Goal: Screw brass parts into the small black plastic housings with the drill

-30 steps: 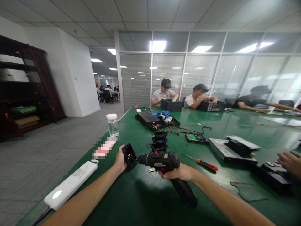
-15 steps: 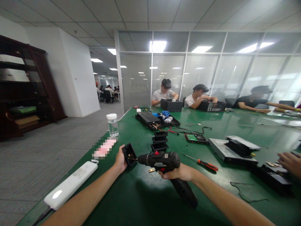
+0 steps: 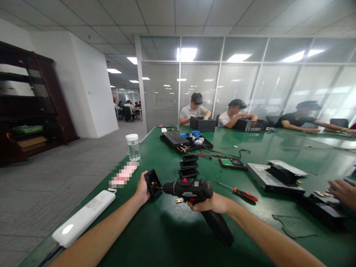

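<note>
My left hand [image 3: 143,190] grips a small black open box [image 3: 153,178] by its left side, its open face tilted toward the right. Brass-coloured bits show inside it. Wrapped around the handle of a black cordless drill [image 3: 191,189] is my right hand [image 3: 210,204]. The drill points left, and its bit reaches into the box; the exact contact of the tip is too small to tell. Below the chuck lies a small brass-coloured plate [image 3: 178,200] on the green table [image 3: 178,230]. Several similar black boxes [image 3: 188,172] stand in a row beyond the drill.
An orange-handled screwdriver [image 3: 244,194] lies right of the drill. At left are a white power strip [image 3: 86,217] and a lidded water jar [image 3: 133,148]. Metal drive cases [image 3: 267,178] and another person's hand [image 3: 343,191] are at right. Co-workers sit across the table.
</note>
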Tool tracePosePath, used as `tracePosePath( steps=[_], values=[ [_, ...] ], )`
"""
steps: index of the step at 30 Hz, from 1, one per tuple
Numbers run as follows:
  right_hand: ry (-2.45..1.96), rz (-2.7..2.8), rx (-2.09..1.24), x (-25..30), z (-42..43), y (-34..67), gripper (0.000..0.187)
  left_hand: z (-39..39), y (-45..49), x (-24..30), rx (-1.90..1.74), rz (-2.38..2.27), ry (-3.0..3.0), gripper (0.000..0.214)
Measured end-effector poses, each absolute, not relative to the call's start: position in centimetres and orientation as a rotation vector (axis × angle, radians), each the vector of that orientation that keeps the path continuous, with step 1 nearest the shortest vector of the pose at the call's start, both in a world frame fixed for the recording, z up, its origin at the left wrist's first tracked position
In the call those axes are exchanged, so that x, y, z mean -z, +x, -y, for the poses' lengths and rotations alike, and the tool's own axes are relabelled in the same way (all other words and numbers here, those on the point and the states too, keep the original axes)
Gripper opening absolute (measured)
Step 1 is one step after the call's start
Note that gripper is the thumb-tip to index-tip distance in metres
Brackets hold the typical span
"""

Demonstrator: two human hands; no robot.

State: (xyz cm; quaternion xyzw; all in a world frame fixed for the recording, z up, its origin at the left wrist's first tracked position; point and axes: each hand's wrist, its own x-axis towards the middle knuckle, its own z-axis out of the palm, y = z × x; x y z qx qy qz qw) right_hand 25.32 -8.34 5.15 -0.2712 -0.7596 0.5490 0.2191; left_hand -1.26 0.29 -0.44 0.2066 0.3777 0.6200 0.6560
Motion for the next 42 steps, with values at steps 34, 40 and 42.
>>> tracePosePath(
  steps=[34,40,42],
  values=[
    [-0.782,2.088,-1.527,-5.45,8.59,25.31,0.022,-0.19,-1.16,0.21,-1.408,-0.899,0.433,0.025],
    [-0.760,2.108,-1.535,-5.55,8.54,25.31,0.020,-0.27,-1.24,0.32,-1.402,-0.885,0.446,0.026],
    [-0.758,2.105,-1.535,-5.57,8.53,25.28,0.021,-0.28,-1.25,0.30,-1.398,-0.879,0.443,0.026]
  ],
)
